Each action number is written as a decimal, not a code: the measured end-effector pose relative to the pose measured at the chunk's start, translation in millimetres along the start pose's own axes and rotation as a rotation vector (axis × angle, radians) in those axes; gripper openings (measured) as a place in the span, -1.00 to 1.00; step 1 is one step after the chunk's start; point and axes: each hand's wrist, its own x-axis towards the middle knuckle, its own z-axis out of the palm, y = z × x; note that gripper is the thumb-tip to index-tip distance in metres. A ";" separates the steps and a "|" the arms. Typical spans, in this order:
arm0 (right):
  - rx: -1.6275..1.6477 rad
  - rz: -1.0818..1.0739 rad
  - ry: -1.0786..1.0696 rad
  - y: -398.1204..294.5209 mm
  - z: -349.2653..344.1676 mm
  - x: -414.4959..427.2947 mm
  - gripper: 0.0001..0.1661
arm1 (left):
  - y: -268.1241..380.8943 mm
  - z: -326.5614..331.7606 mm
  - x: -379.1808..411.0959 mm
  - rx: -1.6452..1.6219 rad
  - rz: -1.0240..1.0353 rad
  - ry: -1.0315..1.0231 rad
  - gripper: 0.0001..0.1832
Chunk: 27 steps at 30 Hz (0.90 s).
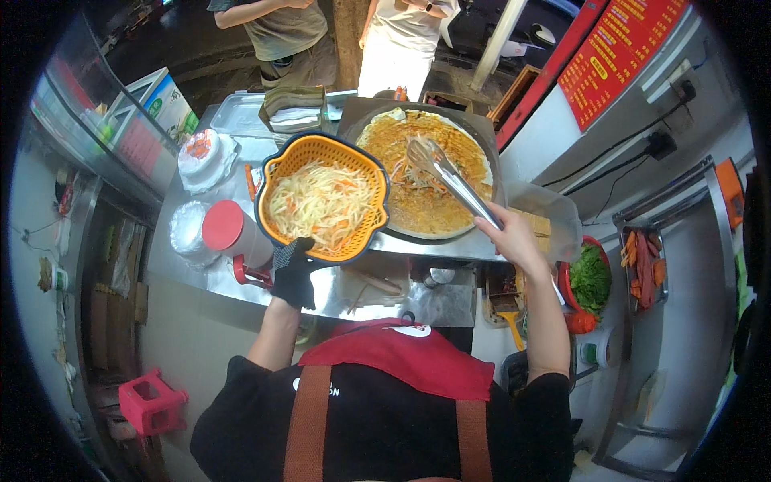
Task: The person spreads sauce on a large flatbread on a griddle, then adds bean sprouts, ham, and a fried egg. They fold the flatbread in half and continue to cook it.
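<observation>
In a black glove, my left hand (293,271) grips the near rim of an orange plastic colander (333,149) with a dark outer bowl. Pale shredded vegetables (322,202) with orange strips fill much of it. My bare right hand (512,235) holds metal tongs (452,178), their tips over the middle of a large round crepe (433,217). Some shredded filling (415,175) lies under the tong tips. Brown sauce coats the crepe, which has a pale edge and rests on a round griddle (497,202). The colander overlaps the griddle's left side in view.
A red-lidded pitcher (224,226) and plastic-wrapped stacks (205,159) stand left of the colander. To the right are a clear plastic bin (560,226), a red bowl of leafy greens (589,280) and a sausage tray (644,271). Two people (289,36) stand beyond the counter.
</observation>
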 end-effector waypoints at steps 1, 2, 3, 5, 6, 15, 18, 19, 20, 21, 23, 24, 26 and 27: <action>-0.099 0.006 0.033 0.8 3.8 3.7 -0.48 | 1.4 0.8 -3.2 -0.010 0.020 -0.004 -0.47; -0.161 -0.037 0.076 9.5 10.2 10.4 -0.51 | 3.9 3.0 -7.1 0.019 0.037 0.007 -0.45; -0.214 -0.062 0.104 17.0 17.6 16.9 -0.53 | 8.0 5.7 -12.4 0.045 0.054 0.018 -0.43; -0.318 -0.112 0.162 27.9 29.5 28.0 -0.54 | 11.8 9.6 -16.5 0.074 0.064 0.028 -0.41; -0.318 -0.134 0.154 28.1 34.4 32.7 -0.54 | 12.0 10.6 -17.0 0.075 0.056 0.027 -0.40; -0.375 -0.175 0.214 25.0 40.4 45.2 -0.52 | 15.3 22.8 -23.6 -0.030 -0.050 -0.044 -0.41; -0.335 -0.149 0.220 25.8 30.1 33.6 -0.50 | 16.6 27.4 -25.5 -0.036 -0.005 -0.068 -0.41; -0.311 -0.131 0.204 17.6 27.4 26.1 -0.48 | 15.0 25.1 -23.9 -0.007 0.024 -0.054 -0.42; -0.217 -0.107 0.157 11.1 23.4 18.3 -0.46 | 13.1 18.8 -21.2 0.021 0.054 -0.038 -0.43; -0.125 -0.075 0.109 4.8 17.9 7.7 -0.44 | 2.7 -2.4 -9.4 0.007 -0.038 0.013 -0.44; -0.053 -0.070 0.002 -16.1 9.3 -12.4 -0.39 | 3.1 6.9 -11.6 0.055 0.036 -0.005 -0.47; -0.071 -0.102 -0.054 -30.9 3.2 -23.1 -0.38 | -0.3 4.6 -11.1 0.098 0.064 -0.022 -0.59; -0.099 -0.281 -0.078 -41.9 10.5 -33.2 -0.38 | -1.5 4.2 -10.6 0.106 0.063 -0.060 -0.58; -0.169 -0.293 -0.076 -45.8 16.3 -34.1 -0.39 | 0.4 9.3 -12.0 0.099 0.045 -0.087 -0.56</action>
